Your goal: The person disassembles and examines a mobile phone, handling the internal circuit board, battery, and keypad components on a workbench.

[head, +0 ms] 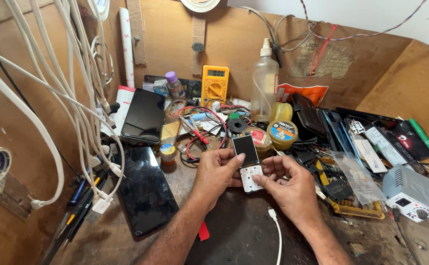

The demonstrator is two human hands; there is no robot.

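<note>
A: We've got the small keypad phone (248,162) up off the bench, in front of us over the dark mat (234,230). Our left hand (215,172) pinches its left edge, thumb pressed by the dark screen. Our right hand (288,184) curls under the white keypad end, fingertips closed on its lower corner.

B: So both hands are closed on it, neither spread. What worries us?

A: The grip is all edges and corners. If a thumb slips, we'd guess the phone drops onto the mat or into the red and black probe leads (200,132) just behind.

B: And the screen?

A: Our left thumb bears close to it; pressing hard there could flex or crack it, we think.

B: The bench is crowded too.

A: Yes. The solder paste tins (281,133) and the tall spray bottle (264,83) stand just beyond our hands. A jerk forward could topple the bottle. The white cable end (272,214) near our right wrist could snag as well
</note>
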